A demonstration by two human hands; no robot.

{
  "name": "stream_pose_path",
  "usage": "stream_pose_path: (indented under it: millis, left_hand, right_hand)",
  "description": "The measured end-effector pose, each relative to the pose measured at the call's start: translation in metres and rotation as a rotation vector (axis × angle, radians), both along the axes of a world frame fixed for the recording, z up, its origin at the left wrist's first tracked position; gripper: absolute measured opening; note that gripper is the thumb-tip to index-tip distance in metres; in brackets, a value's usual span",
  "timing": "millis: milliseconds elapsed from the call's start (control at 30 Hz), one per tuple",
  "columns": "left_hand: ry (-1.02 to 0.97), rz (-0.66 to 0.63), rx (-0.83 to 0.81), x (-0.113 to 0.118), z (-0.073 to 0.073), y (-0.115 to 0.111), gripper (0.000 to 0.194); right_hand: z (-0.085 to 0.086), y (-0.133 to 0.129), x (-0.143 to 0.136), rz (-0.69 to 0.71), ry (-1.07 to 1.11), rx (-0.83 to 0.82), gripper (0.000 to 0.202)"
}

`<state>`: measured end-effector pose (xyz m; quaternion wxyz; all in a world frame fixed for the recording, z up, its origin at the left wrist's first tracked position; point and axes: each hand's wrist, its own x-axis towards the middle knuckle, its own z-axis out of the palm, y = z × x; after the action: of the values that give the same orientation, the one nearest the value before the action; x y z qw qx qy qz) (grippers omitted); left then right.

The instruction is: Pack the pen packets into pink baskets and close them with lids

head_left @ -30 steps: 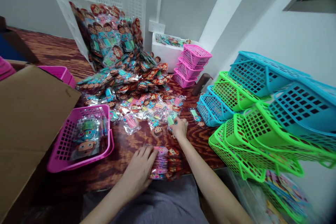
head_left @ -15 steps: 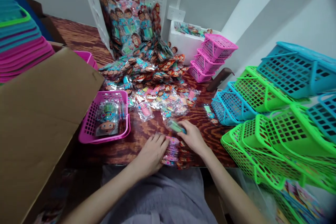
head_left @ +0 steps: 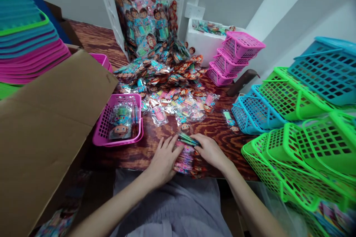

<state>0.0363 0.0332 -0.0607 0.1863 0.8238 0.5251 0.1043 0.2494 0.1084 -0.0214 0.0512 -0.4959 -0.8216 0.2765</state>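
Observation:
In front of me at the table edge lies a row of pink packets [head_left: 184, 161], small clear bags with cartoon figures. My left hand [head_left: 164, 159] rests against its left side, fingers stretched out and fingertips near the green packets. Pinched between the thumb and fingers of my right hand [head_left: 210, 150] are a few green packets [head_left: 188, 139], held tilted at the far end of the row. A pink basket [head_left: 118, 142] to the left contains green packets [head_left: 121, 116] standing face up. Just beyond my hands lie loose packets [head_left: 182, 118].
A large heap of packets [head_left: 155, 68] spills from a white crate [head_left: 107, 11]. Pink baskets [head_left: 230, 68] are stacked at the back; blue baskets [head_left: 246, 114] and green baskets [head_left: 278, 155] crowd the right. A cardboard flap [head_left: 55, 118] and stacked baskets [head_left: 27, 55] fill the left.
My right hand has brought the green packets down and closer to the pink row. My left hand's fingers have spread and reached forward toward them. The view has shifted slightly.

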Motion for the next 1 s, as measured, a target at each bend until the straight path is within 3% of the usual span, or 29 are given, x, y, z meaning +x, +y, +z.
stream_pose_path:
  millis: [233,367,433,500,567,600,800,933,1000]
  left_hand:
    - [-0.003,0.005,0.087,0.002,0.012,0.000,0.078]
    - [0.028,-0.119,0.086,-0.001,0.019,0.007,0.069]
    - [0.019,-0.169,0.070,-0.003,0.020,0.012,0.068]
    - [0.004,-0.175,0.075,-0.006,0.018,0.014,0.072]
    - [-0.007,-0.169,0.098,-0.007,0.015,0.014,0.075]
    - [-0.013,-0.166,0.110,-0.007,0.014,0.012,0.075]
    - [-0.121,-0.105,0.081,-0.004,0.004,0.006,0.076]
    - [-0.367,-0.051,-0.076,-0.014,0.008,-0.002,0.092]
    - [-0.498,0.028,-0.123,-0.025,0.016,-0.012,0.084]
  right_hand:
    - [-0.003,0.007,-0.008,0.065,0.076,-0.002,0.039]
    - [0.002,-0.001,-0.007,0.096,0.087,-0.138,0.035]
    - [0.003,-0.008,-0.007,0.119,0.025,-0.210,0.052]
    - [0.000,-0.018,-0.011,0.151,-0.094,-0.208,0.089]
    - [-0.005,-0.029,-0.018,0.166,-0.218,-0.142,0.116]
    - [-0.008,-0.034,-0.022,0.167,-0.260,-0.083,0.120]
    - [-0.024,-0.046,-0.044,0.134,-0.309,0.314,0.085]
    - [-0.026,-0.043,-0.044,0.180,-0.311,0.348,0.091]
    - [-0.028,-0.043,-0.043,0.203,-0.331,0.352,0.097]
